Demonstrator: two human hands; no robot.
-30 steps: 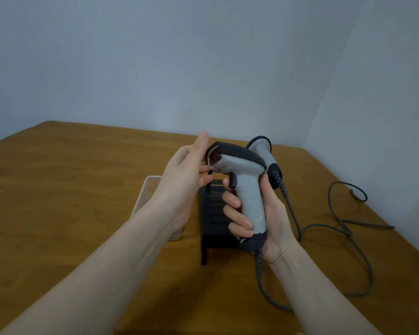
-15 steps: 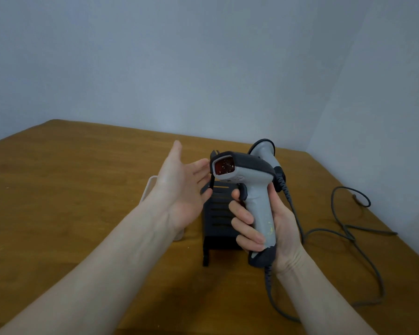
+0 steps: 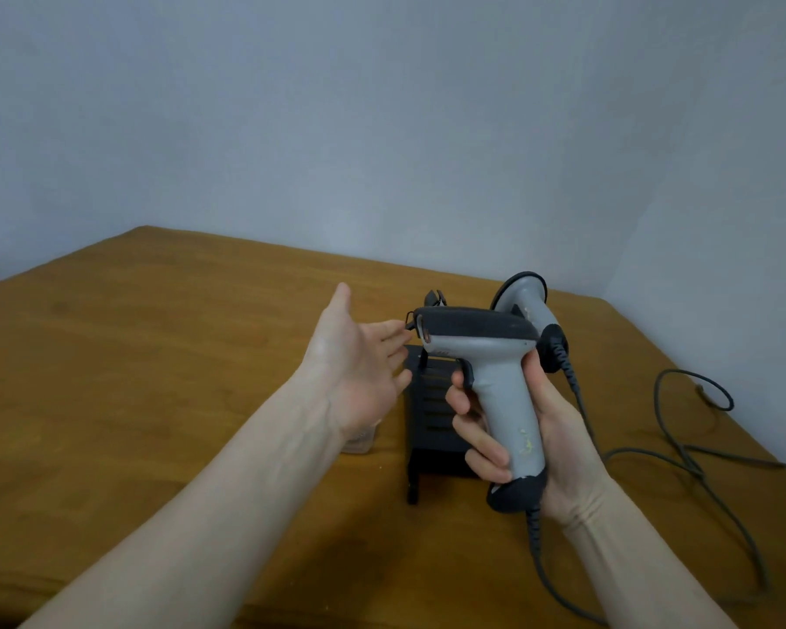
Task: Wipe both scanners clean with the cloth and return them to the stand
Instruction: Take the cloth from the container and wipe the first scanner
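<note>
Head view: one wooden tabletop (image 3: 155, 356) against a pale wall, two bare forearms reaching in
Scanners: two, both grey with black trim
Held scanner (image 3: 482, 347): upright in the air above the stand, its head pointing left, its handle gripped by the right hand (image 3: 532, 429)
Right hand fingers (image 3: 477, 442): curled round the front of the handle, thumb hidden behind it
Left hand (image 3: 359, 360): palm turned up and toward the scanner head, holding nothing
Left hand fingers (image 3: 393, 345): straight and loosely spread, tips just beside the scanner's nose; contact cannot be told
Second scanner (image 3: 525, 297): one, behind the held one at the far end of the stand, partly hidden
Stand (image 3: 432, 415): one, black and slotted, on the tabletop between the hands
Cables (image 3: 681, 451): two grey leads, one from each scanner, looping over the tabletop to the right
Clear container (image 3: 359, 442): one, mostly hidden under the left wrist
</note>
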